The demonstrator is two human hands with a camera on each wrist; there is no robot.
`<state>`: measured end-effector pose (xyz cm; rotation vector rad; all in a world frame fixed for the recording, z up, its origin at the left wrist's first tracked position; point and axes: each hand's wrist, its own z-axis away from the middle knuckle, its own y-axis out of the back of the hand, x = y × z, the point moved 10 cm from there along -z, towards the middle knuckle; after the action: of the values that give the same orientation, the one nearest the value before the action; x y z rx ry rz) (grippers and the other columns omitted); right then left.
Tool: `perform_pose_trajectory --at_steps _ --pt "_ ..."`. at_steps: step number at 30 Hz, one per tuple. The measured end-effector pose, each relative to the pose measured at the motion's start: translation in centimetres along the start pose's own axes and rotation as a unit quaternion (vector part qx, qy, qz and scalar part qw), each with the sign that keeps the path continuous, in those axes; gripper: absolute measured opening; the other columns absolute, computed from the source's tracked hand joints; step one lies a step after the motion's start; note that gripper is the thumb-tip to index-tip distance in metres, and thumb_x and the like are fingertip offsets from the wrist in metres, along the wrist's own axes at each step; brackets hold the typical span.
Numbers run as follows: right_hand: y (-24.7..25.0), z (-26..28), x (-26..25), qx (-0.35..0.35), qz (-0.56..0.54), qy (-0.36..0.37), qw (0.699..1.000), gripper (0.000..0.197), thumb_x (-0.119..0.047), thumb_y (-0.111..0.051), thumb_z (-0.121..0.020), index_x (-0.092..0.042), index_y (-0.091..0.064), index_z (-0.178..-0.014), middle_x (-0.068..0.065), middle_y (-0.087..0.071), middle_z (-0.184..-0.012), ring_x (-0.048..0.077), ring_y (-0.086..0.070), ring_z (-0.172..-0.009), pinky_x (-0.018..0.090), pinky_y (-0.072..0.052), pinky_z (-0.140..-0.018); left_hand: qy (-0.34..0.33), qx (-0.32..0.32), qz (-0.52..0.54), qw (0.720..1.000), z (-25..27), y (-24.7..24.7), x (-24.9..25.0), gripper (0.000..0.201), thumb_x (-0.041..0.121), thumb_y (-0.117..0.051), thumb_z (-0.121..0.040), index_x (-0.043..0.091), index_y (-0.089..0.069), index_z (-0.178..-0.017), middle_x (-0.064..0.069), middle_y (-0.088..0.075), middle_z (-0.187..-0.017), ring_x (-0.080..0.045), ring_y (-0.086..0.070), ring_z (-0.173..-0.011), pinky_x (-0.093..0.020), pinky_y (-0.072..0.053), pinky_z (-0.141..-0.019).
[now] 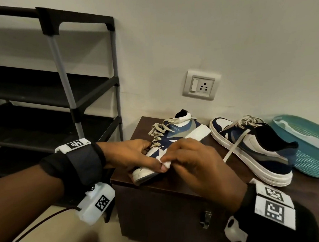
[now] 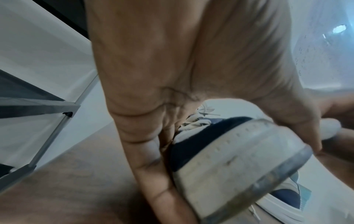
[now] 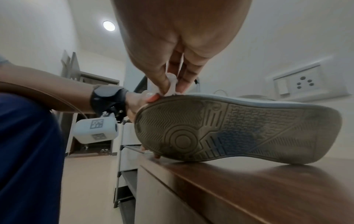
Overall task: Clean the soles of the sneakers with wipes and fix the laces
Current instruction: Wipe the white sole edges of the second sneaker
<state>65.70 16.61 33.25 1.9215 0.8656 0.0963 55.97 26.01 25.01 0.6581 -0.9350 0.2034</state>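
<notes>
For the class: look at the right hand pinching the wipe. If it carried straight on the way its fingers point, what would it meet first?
The right hand pinches the wipe, fingers pointing down at the tilted sneaker. It would probably meet the white sole edge near the toe first, right beside the left hand thumb, though depth is uncertain.

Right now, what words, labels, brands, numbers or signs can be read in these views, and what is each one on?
"SPORTS": printed on the blue side panel of the tilted sneaker, near its laces, in the head view.
Square black-and-white coded markers on the wrist camera housings: patterns only, no letters or numbers.
Second sneaker, teal basket, wall socket: no text that I can read.
</notes>
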Motion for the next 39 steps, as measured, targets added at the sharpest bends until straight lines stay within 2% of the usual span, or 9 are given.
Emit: perform_pose_trajectory --at_steps 4,7,10,16,20,23,28,32,39 --pt "0.3 0.3 1.7 -0.013 0.044 -0.001 0.999 0.030 -0.006 -0.063 -0.089 -0.023 -0.073 -0.112 -0.008 -0.065 -0.113 0.005 -0.057 -0.107 0.014 -0.046 -0.090 0.001 0.004 0.000 1.000 -0.1 0.1 -0.1 0.061 0.039 -0.084 -0.077 0.019 -0.058 -0.129 0.000 -0.073 -0.120 -0.017 -0.071 -0.109 -0.040 -0.056 -0.100" --pt "2.7 0.0 7.8 0.044 0.067 -0.105 0.991 0.030 0.001 -0.068 -0.085 -0.021 -0.078 -0.103 -0.005 -0.071 -0.105 0.010 -0.065 -0.099 0.027 -0.054 -0.090 0.001 0.007 0.010 1.000 0.0 0.2 -0.3 0.061 0.040 -0.084 -0.077 0.021 -0.058 -0.129 0.001 -0.073 -0.120 -0.016 -0.071 -0.110 -0.039 -0.057 -0.100" --pt "3.6 0.3 10.0 0.074 0.038 -0.177 0.981 0.027 -0.001 -0.070 -0.085 -0.022 -0.079 -0.099 -0.008 -0.072 -0.100 0.009 -0.067 -0.097 0.022 -0.052 -0.090 -0.005 0.010 0.016 1.000 -0.1 0.1 -0.2 0.060 0.038 -0.085 -0.076 0.020 -0.059 -0.127 -0.001 -0.074 -0.119 -0.019 -0.071 -0.111 -0.043 -0.055 -0.101" --pt "0.3 0.4 0.2 -0.001 -0.004 0.007 1.000 0.031 -0.003 -0.066 -0.087 -0.023 -0.076 -0.108 -0.010 -0.068 -0.109 0.004 -0.060 -0.106 0.016 -0.048 -0.089 -0.002 0.005 0.003 1.000 -0.2 0.2 0.1 0.056 0.037 -0.081 -0.076 0.019 -0.060 -0.124 0.001 -0.075 -0.116 -0.016 -0.072 -0.106 -0.028 -0.058 -0.089" --pt "1.9 -0.7 5.7 0.052 0.018 -0.050 0.997 0.030 0.002 -0.067 -0.085 -0.019 -0.078 -0.104 -0.004 -0.071 -0.105 0.010 -0.064 -0.101 0.032 -0.055 -0.089 0.001 0.005 0.015 1.000 -0.1 0.1 0.0 0.058 0.035 -0.078 -0.074 0.019 -0.060 -0.126 0.001 -0.074 -0.117 -0.013 -0.072 -0.104 -0.025 -0.058 -0.088" --pt "3.3 -1.3 10.3 0.081 0.035 -0.154 0.984 0.031 0.004 -0.065 -0.085 -0.018 -0.080 -0.100 -0.002 -0.073 -0.100 0.011 -0.065 -0.093 0.040 -0.055 -0.087 0.003 0.007 0.017 1.000 0.0 0.1 0.0 0.063 0.038 -0.080 -0.070 0.021 -0.059 -0.127 0.000 -0.074 -0.120 -0.016 -0.071 -0.108 -0.037 -0.057 -0.099" --pt "1.9 -0.7 5.1 0.055 0.016 -0.090 0.994 0.028 -0.001 -0.066 -0.087 -0.021 -0.079 -0.102 -0.006 -0.070 -0.101 0.006 -0.063 -0.097 0.023 -0.052 -0.087 0.010 -0.001 0.009 1.000 -0.2 0.2 -0.3 0.067 0.042 -0.087 -0.075 0.019 -0.057 -0.130 -0.002 -0.074 -0.120 -0.020 -0.071 -0.110 -0.044 -0.055 -0.102" --pt "1.6 -0.3 3.3 0.037 -0.009 -0.039 0.999 0.027 -0.001 -0.067 -0.087 -0.021 -0.078 -0.101 -0.007 -0.070 -0.100 0.005 -0.064 -0.096 0.017 -0.050 -0.083 0.004 0.003 -0.013 1.000 -0.2 0.3 -0.2 0.077 0.051 -0.086 -0.060 0.020 -0.059 -0.126 0.000 -0.074 -0.118 -0.018 -0.071 -0.109 -0.042 -0.056 -0.100" --pt "4.2 -0.1 12.4 0.068 0.034 -0.222 0.972 0.028 -0.001 -0.067 -0.083 -0.024 -0.080 -0.093 -0.007 -0.072 -0.098 0.009 -0.065 -0.090 0.031 -0.054 -0.087 0.001 0.011 0.002 1.000 -0.1 0.3 -0.2 0.065 0.044 -0.086 -0.071 0.021 -0.060 -0.126 0.001 -0.073 -0.121 -0.016 -0.071 -0.109 -0.044 -0.056 -0.101"
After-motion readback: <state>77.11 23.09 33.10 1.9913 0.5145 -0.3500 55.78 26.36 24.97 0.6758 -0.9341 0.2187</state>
